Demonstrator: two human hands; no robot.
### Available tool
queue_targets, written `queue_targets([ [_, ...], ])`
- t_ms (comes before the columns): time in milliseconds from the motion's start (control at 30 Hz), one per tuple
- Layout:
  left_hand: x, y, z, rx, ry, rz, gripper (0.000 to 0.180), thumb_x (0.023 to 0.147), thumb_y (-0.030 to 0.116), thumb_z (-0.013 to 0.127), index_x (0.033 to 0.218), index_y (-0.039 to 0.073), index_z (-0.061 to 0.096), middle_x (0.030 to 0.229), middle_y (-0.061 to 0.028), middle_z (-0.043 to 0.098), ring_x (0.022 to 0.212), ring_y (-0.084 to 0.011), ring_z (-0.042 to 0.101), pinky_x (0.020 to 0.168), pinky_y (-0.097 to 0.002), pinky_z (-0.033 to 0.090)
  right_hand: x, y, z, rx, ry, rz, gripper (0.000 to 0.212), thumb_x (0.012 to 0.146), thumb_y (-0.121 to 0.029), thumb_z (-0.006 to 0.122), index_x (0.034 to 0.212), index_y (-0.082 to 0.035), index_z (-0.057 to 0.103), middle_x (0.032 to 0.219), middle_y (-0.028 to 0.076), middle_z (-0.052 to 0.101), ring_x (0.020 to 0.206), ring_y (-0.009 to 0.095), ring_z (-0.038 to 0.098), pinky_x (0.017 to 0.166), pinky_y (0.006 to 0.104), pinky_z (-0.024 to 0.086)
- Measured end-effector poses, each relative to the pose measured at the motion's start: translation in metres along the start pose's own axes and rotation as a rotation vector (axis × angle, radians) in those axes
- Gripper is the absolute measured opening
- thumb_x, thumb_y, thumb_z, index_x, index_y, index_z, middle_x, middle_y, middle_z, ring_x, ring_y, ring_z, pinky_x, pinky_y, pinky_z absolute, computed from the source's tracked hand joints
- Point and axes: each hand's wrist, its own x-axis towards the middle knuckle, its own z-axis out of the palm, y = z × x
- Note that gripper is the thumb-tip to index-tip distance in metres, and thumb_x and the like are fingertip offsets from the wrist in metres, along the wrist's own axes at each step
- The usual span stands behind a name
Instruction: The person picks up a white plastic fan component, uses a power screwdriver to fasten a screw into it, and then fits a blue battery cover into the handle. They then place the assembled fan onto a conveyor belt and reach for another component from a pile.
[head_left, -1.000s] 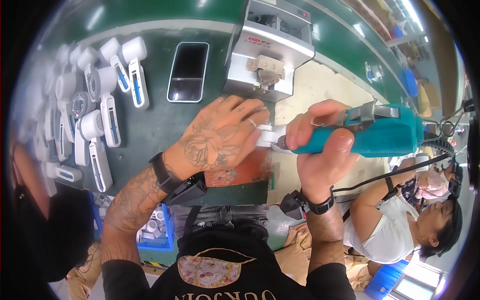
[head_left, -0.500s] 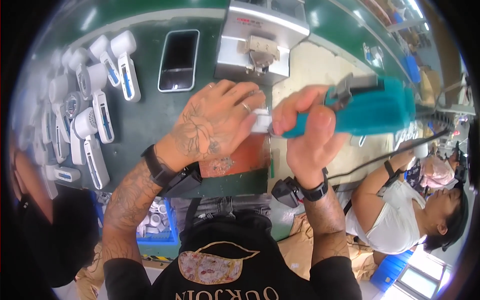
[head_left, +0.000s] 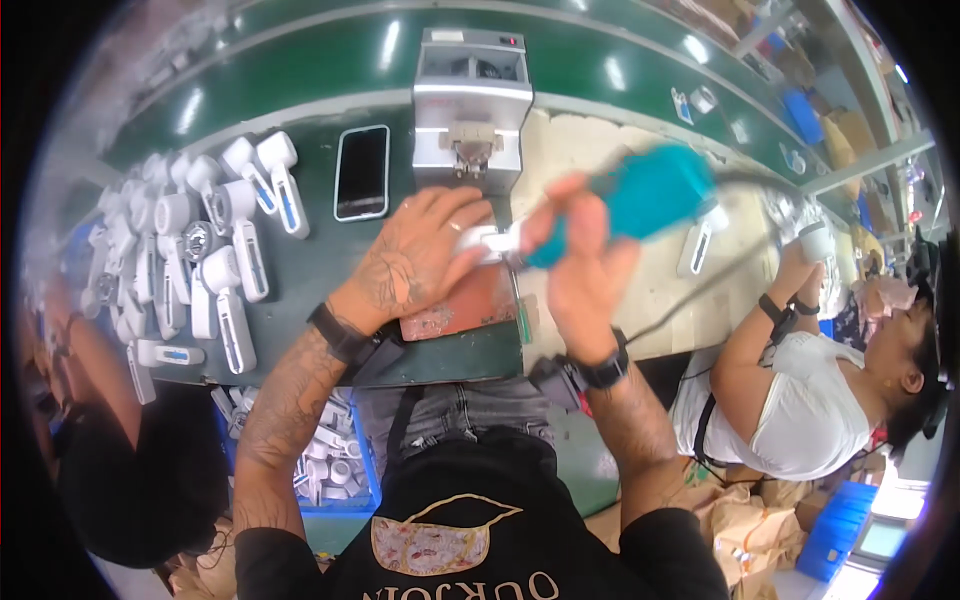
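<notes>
My left hand [head_left: 405,255], back upward, is gripping a white plastic part [head_left: 490,243] over a red pad [head_left: 465,315], probably steadying it. My right hand [head_left: 590,280] is gripping a teal power screwdriver [head_left: 655,195] sideways, seemingly lining it up; blur is hiding any contact. My forearms [head_left: 290,400] are angling inward.

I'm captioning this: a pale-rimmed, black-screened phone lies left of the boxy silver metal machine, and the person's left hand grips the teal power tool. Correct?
Not quite: the head view shows the right hand gripping the teal power tool; the pale-rimmed, black-screened phone does lie left of the boxy silver metal machine.
</notes>
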Motion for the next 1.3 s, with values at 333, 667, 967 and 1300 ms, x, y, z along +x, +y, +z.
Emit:
queue_targets([
  [333, -0.012, 0.052, -0.004, 0.070, 0.106, -0.262, 0.039, 0.080, 0.030, 0.076, 0.108, 0.006, 0.063, 0.103, -0.0128, 0.060, 0.095, -0.0327, 0.062, 0.078, -0.0406, 0.050, -0.037, -0.030, -0.051, 0.168, 0.045, -0.008, 0.065, 0.088, -0.065, 0.059, 0.103, -0.003, 0.048, 0.064, 0.005, 0.045, 0.054, 0.017, 0.046, 0.050, 0.0299, 0.039],
  [667, -0.057, 0.057, -0.067, -1.274, 0.658, -1.142, 0.053, 0.103, 0.052, 0.040, 0.100, 0.002, 0.058, 0.058, -0.0087, 0.059, 0.037, -0.0144, 0.051, 0.036, -0.0233, 0.039, -0.020, -0.018, -0.049, 0.202, -0.085, 0.087, 0.060, 0.090, -0.063, 0.059, 0.103, -0.005, 0.051, 0.066, 0.002, 0.044, 0.056, 0.014, 0.042, 0.052, 0.0271, 0.035],
  [967, -0.144, 0.025, -0.128, -1.173, 1.315, -1.164, 0.050, 0.102, 0.053, 0.044, 0.087, 0.006, 0.055, 0.054, -0.0015, 0.046, 0.036, -0.0117, 0.040, 0.034, -0.0248, 0.028, -0.030, -0.008, -0.014, 0.155, -0.102, 0.088, 0.067, 0.086, -0.065, 0.062, 0.101, -0.001, 0.048, 0.064, 0.005, 0.046, 0.053, 0.015, 0.047, 0.047, 0.0256, 0.038],
  [1300, -0.240, -0.174, -0.304, -1.027, 1.285, -0.959, 0.057, 0.098, 0.056, 0.052, 0.125, 0.006, 0.047, 0.106, -0.0210, 0.066, 0.076, -0.0165, 0.062, 0.063, -0.0251, 0.050, -0.065, -0.017, 0.023, 0.063, 0.029, 0.027, 0.058, 0.094, -0.058, 0.056, 0.103, -0.002, 0.047, 0.065, 0.005, 0.043, 0.056, 0.015, 0.044, 0.053, 0.0269, 0.037],
])
